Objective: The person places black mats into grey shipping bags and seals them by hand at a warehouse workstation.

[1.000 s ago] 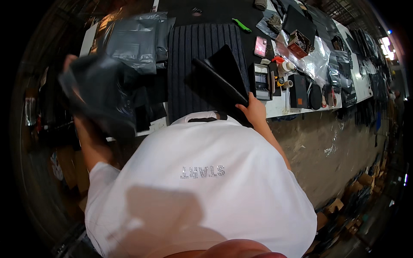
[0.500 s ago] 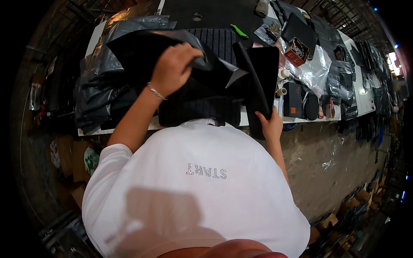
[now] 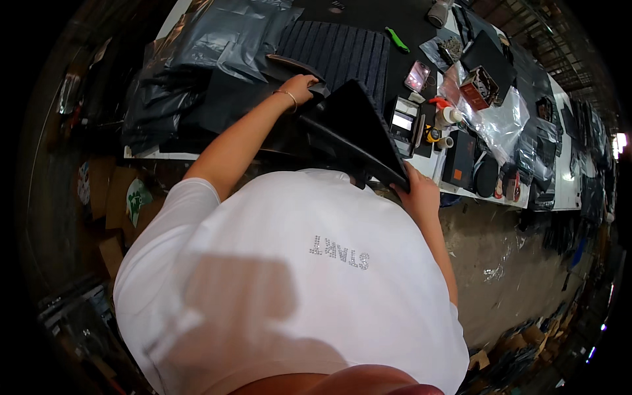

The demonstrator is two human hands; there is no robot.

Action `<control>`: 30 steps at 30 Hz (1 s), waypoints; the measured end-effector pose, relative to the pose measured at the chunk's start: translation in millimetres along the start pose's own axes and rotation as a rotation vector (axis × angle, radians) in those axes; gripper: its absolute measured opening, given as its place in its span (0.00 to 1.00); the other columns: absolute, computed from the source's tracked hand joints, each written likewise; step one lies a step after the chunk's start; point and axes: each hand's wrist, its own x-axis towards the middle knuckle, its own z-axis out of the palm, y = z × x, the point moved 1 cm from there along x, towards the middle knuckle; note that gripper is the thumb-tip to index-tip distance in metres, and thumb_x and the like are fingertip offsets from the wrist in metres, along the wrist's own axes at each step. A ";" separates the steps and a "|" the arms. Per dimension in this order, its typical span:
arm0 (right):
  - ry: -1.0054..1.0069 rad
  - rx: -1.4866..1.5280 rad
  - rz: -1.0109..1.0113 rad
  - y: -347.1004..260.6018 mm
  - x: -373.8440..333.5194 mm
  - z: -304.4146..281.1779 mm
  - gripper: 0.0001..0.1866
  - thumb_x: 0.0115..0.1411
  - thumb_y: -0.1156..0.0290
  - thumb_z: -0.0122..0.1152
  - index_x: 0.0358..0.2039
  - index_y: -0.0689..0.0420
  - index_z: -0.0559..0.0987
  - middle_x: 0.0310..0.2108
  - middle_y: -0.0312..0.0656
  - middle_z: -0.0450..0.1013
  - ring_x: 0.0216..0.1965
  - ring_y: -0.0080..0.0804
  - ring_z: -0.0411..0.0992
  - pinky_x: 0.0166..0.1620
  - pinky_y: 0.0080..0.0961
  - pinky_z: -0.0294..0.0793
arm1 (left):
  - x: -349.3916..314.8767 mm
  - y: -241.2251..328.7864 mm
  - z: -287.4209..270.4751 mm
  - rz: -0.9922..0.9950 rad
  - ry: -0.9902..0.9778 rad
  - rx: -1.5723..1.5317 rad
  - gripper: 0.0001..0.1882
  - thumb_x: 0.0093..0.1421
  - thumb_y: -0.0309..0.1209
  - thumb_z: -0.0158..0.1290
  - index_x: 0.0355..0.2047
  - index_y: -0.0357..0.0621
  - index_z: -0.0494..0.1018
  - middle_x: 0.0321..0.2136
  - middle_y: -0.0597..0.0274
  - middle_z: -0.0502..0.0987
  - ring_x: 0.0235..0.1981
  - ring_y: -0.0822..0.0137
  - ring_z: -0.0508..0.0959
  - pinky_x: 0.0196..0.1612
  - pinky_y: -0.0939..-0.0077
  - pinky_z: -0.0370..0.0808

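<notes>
My left hand [image 3: 301,87] has its fingers curled on the edge of a black plastic bag [image 3: 240,99], just left of a ribbed dark mat [image 3: 349,56]. My right hand [image 3: 419,189] grips the near right corner of a flat black panel [image 3: 359,125], thumb on one side. Tilted, the panel reaches from that hand toward the bag's edge by my left hand. Dark on dark, I cannot tell whether its far end is inside the bag. Several grey plastic bags [image 3: 217,43] are heaped beyond my left forearm.
Right of the mat are a green-handled tool [image 3: 397,41], a phone [image 3: 417,76], an open black case [image 3: 401,122], a white bottle [image 3: 450,116] and a black box [image 3: 459,159]. A red box [image 3: 479,89] sits by clear plastic [image 3: 503,122]. Cardboard [image 3: 118,197] stands low at left.
My left hand has moved up and right, and the raised bag is lower. The panel has swung leftward between my hands, uncovering the phone and open case. The view has shifted.
</notes>
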 end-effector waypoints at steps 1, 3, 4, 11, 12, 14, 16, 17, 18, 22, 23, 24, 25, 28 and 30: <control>0.022 -0.067 -0.038 -4.0 4.1 2.4 0.34 0.49 0.63 0.71 0.56 0.57 0.72 0.42 0.47 0.78 0.40 0.44 0.78 0.43 0.37 0.75 | -2.2 7.3 -8.5 -0.016 -0.069 0.000 0.29 0.52 0.19 0.57 0.57 0.42 0.71 0.55 0.51 0.73 0.57 0.54 0.73 0.60 0.65 0.70; 0.096 -0.216 -0.096 -2.2 7.7 15.7 0.34 0.50 0.66 0.69 0.58 0.54 0.70 0.49 0.43 0.76 0.44 0.42 0.77 0.46 0.35 0.75 | -8.2 6.4 -11.0 0.009 -0.041 0.124 0.29 0.53 0.22 0.55 0.58 0.45 0.70 0.55 0.49 0.72 0.56 0.51 0.73 0.59 0.64 0.71; 0.142 -0.251 -0.105 -3.0 8.8 18.6 0.34 0.50 0.66 0.69 0.58 0.54 0.70 0.50 0.43 0.76 0.45 0.41 0.77 0.46 0.35 0.74 | -13.0 8.8 -13.5 0.020 -0.028 0.188 0.29 0.54 0.24 0.55 0.59 0.46 0.70 0.56 0.48 0.72 0.56 0.49 0.73 0.59 0.63 0.71; 0.246 -0.221 0.067 -3.6 3.8 18.0 0.31 0.51 0.68 0.68 0.57 0.58 0.71 0.49 0.45 0.76 0.45 0.43 0.77 0.45 0.36 0.75 | -34.7 8.9 -4.2 0.053 0.024 0.226 0.41 0.52 0.21 0.57 0.67 0.54 0.58 0.55 0.47 0.68 0.53 0.44 0.74 0.56 0.59 0.73; 0.252 -0.192 0.114 -2.0 1.7 17.2 0.31 0.52 0.67 0.67 0.57 0.58 0.71 0.48 0.45 0.76 0.44 0.45 0.77 0.44 0.36 0.75 | -41.8 12.0 3.1 0.055 0.029 0.230 0.44 0.51 0.20 0.57 0.68 0.56 0.55 0.54 0.47 0.68 0.52 0.43 0.74 0.54 0.58 0.73; 0.251 -0.080 0.172 -3.5 -1.1 5.7 0.29 0.53 0.64 0.69 0.55 0.58 0.73 0.40 0.49 0.78 0.37 0.50 0.78 0.38 0.38 0.76 | -55.2 11.8 14.5 0.123 0.051 0.200 0.51 0.49 0.20 0.58 0.69 0.61 0.47 0.52 0.47 0.65 0.49 0.40 0.74 0.49 0.52 0.75; 0.251 0.034 0.160 14.3 -7.7 1.6 0.29 0.52 0.62 0.70 0.54 0.57 0.74 0.36 0.50 0.78 0.34 0.51 0.78 0.36 0.39 0.76 | -77.1 8.7 37.7 0.088 0.199 0.257 0.51 0.48 0.22 0.59 0.69 0.61 0.47 0.52 0.48 0.63 0.52 0.43 0.72 0.49 0.53 0.75; 0.209 0.144 0.131 18.6 -10.6 -4.2 0.31 0.51 0.61 0.72 0.54 0.56 0.74 0.34 0.52 0.78 0.35 0.52 0.77 0.37 0.40 0.75 | -88.5 9.4 43.2 0.044 0.170 0.243 0.51 0.48 0.23 0.59 0.70 0.62 0.47 0.54 0.48 0.61 0.53 0.44 0.71 0.48 0.54 0.76; 0.128 0.203 0.105 21.2 -13.2 -9.5 0.31 0.50 0.61 0.73 0.54 0.56 0.75 0.34 0.52 0.78 0.35 0.52 0.77 0.37 0.40 0.75 | -93.7 -0.1 56.3 0.032 0.220 0.298 0.49 0.49 0.24 0.60 0.69 0.60 0.48 0.55 0.48 0.63 0.52 0.44 0.73 0.49 0.54 0.75; -0.174 0.306 -0.026 16.9 -3.5 -24.0 0.31 0.48 0.59 0.74 0.51 0.56 0.76 0.32 0.52 0.78 0.35 0.53 0.77 0.38 0.39 0.75 | -81.2 -30.6 62.6 0.148 0.267 0.034 0.37 0.52 0.25 0.59 0.63 0.51 0.60 0.53 0.47 0.70 0.49 0.45 0.75 0.52 0.57 0.73; -0.246 0.240 -0.059 9.6 3.9 -27.3 0.30 0.48 0.60 0.74 0.50 0.57 0.76 0.31 0.53 0.78 0.35 0.53 0.77 0.38 0.38 0.75 | -74.6 -31.2 53.5 0.244 0.319 -0.006 0.34 0.52 0.24 0.59 0.61 0.49 0.63 0.53 0.47 0.71 0.49 0.45 0.75 0.53 0.58 0.73; -0.319 0.172 -0.093 6.0 12.2 -28.4 0.29 0.48 0.60 0.74 0.49 0.57 0.76 0.30 0.53 0.77 0.34 0.53 0.77 0.37 0.38 0.74 | -66.1 -33.3 41.8 0.306 0.277 -0.111 0.30 0.54 0.22 0.57 0.59 0.45 0.67 0.53 0.48 0.72 0.53 0.47 0.74 0.57 0.63 0.71; -0.336 0.168 -0.145 14.6 20.8 -19.8 0.28 0.48 0.58 0.73 0.48 0.56 0.77 0.29 0.53 0.77 0.34 0.53 0.76 0.38 0.39 0.74 | -60.8 -23.0 23.5 0.340 0.189 -0.116 0.31 0.54 0.21 0.56 0.60 0.45 0.67 0.55 0.48 0.72 0.55 0.48 0.73 0.58 0.65 0.69; -0.390 0.091 -0.030 17.4 48.6 -23.2 0.27 0.49 0.58 0.73 0.47 0.56 0.77 0.30 0.52 0.77 0.35 0.53 0.76 0.38 0.40 0.73 | -67.4 4.9 -23.6 0.370 -0.115 -0.052 0.36 0.54 0.16 0.51 0.65 0.49 0.62 0.57 0.50 0.70 0.58 0.51 0.71 0.62 0.66 0.66; -0.268 -0.004 -0.015 22.7 54.5 -14.2 0.28 0.50 0.57 0.72 0.49 0.56 0.75 0.32 0.50 0.78 0.35 0.52 0.77 0.37 0.42 0.74 | -85.2 24.3 -40.7 0.336 -0.236 0.101 0.38 0.53 0.15 0.49 0.66 0.51 0.61 0.57 0.50 0.70 0.58 0.51 0.71 0.63 0.66 0.66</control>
